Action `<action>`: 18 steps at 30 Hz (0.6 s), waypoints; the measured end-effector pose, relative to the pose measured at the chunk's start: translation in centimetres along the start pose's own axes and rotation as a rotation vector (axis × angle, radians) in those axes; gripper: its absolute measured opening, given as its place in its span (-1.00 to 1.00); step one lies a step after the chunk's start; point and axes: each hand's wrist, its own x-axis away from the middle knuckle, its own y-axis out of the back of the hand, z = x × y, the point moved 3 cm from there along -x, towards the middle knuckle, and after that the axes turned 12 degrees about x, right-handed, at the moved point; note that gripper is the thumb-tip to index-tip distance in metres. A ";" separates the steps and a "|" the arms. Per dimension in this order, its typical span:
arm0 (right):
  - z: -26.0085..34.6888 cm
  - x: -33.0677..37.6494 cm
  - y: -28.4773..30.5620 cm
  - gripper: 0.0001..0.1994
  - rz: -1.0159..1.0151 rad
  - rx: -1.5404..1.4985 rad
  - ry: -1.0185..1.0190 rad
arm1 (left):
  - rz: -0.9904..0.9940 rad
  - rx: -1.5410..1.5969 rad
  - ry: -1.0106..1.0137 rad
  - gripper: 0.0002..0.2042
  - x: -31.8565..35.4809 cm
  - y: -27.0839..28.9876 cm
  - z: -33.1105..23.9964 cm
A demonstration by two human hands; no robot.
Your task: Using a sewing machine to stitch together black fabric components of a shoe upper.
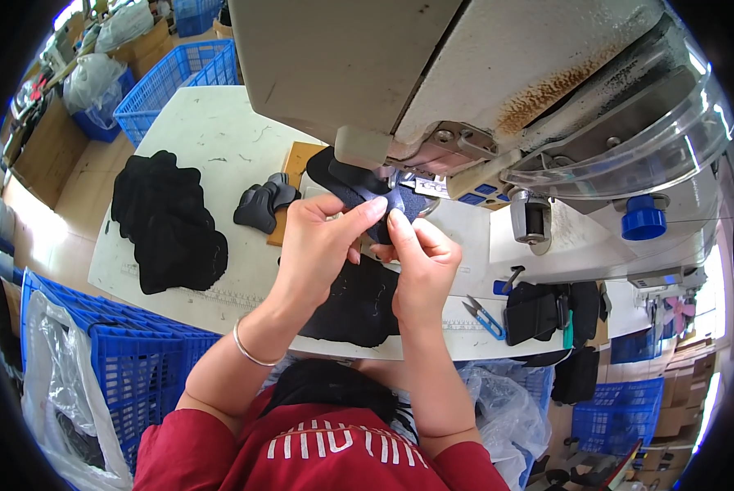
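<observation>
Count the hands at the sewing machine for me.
2: the left hand and the right hand, thumbs close together, both on the dark fabric piece beneath the sewing machine's head. Some fingertips are hidden; no other hands show there.

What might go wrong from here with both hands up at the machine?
The left hand and right hand pinch a dark piece close under the sewing machine head, so a slip could bring fingertips toward its working parts.

The black pieces beneath the forearms reach the near edge of the white table; a forearm might drag some off.

The blue-handled snips lie right of the right forearm and could get knocked.
</observation>
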 end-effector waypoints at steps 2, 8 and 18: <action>-0.2 0.0 -0.3 -0.79 -0.017 -0.010 0.018 | 0.027 -0.011 0.006 -0.74 -0.5 0.2 -0.4; -0.2 0.2 -0.9 -0.78 -0.006 0.027 0.049 | 0.123 -0.043 0.021 -0.77 -1.9 0.8 -1.0; -0.6 3.0 -0.9 -0.81 0.053 0.165 0.009 | 0.245 -0.080 0.067 -0.86 -4.2 1.0 -2.2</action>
